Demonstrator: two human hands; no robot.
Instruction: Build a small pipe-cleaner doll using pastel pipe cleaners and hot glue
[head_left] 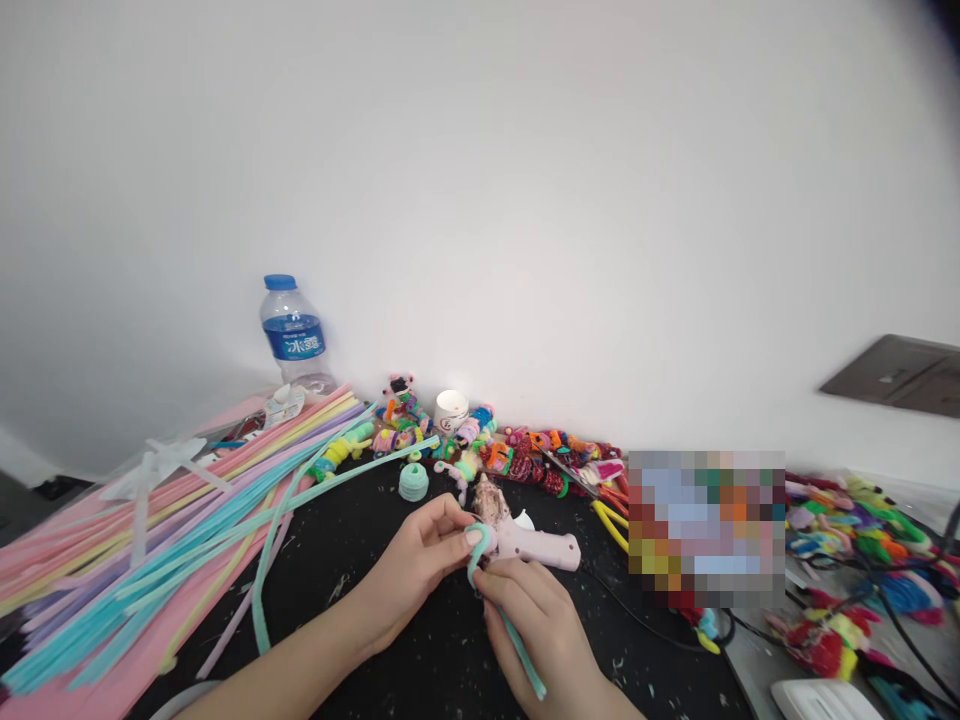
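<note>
To your left lie straight, fuzzy pipe cleaners [225, 525], then a ribbed mint coil [413, 484]. Your left hand [426, 558] pinches the bent end of a soft mint pipe cleaner [524, 653]; your right hand [541, 612] pinches lower down, near the smooth, pale glue gun [538, 547]. You appear to be curling it; a tight curve calls for steady tension.

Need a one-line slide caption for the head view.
Left hand and right hand hold a curved mint pipe cleaner near a pale glue gun on a black surface.
</note>
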